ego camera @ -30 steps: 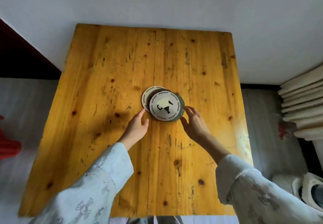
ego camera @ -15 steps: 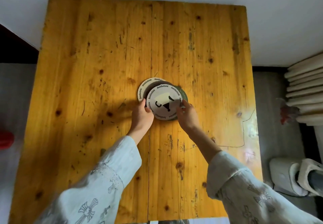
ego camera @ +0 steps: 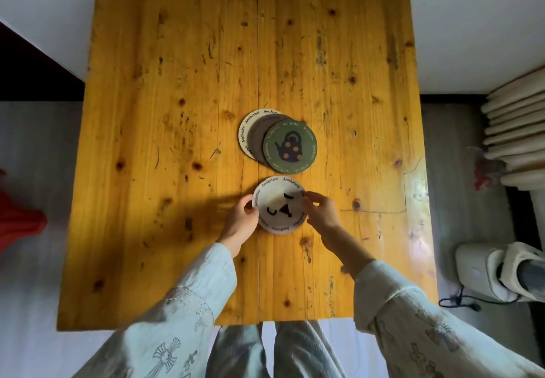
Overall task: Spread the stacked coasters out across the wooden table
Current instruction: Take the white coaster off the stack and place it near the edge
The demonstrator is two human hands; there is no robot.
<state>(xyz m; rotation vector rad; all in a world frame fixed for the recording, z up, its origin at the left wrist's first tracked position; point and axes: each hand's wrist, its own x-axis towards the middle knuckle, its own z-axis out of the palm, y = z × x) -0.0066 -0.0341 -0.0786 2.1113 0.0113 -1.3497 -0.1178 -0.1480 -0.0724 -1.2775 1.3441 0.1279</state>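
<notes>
Both hands have one pale coaster (ego camera: 279, 205) between them, just toward the near side of the middle of the wooden counter (ego camera: 177, 141). The left hand (ego camera: 242, 220) pinches its rim at about nine o'clock, thumb on top; the right hand (ego camera: 320, 211) pinches the rim at about three o'clock, fingers curled in over the edge. Whether the coaster lies flat on the wood or is lifted slightly, I cannot tell from here.

The rest of the pile sits just beyond it, toward twelve o'clock and apart from it: a green coaster (ego camera: 289, 147) with a kettle design on top, overlapping a dark brown coaster (ego camera: 259, 138), which overlaps a cream coaster (ego camera: 245, 132) peeking out at its ten o'clock side. Those three are fanned, not yet separated.

To do this step well, I'd say the pale coaster wants setting flat where nothing will crowd it, perhaps toward seven or five o'clock where the wood is bare, then a clean release with both hands. The remaining three should then go one at a time, top first, each lifted by the rim and not dragged, so the one beneath doesn't shift with it.

Both forearms reach in from the near edge, loose pale sleeves (ego camera: 188, 295) falling back from the wrists, hands angled inward toward each other.
</notes>
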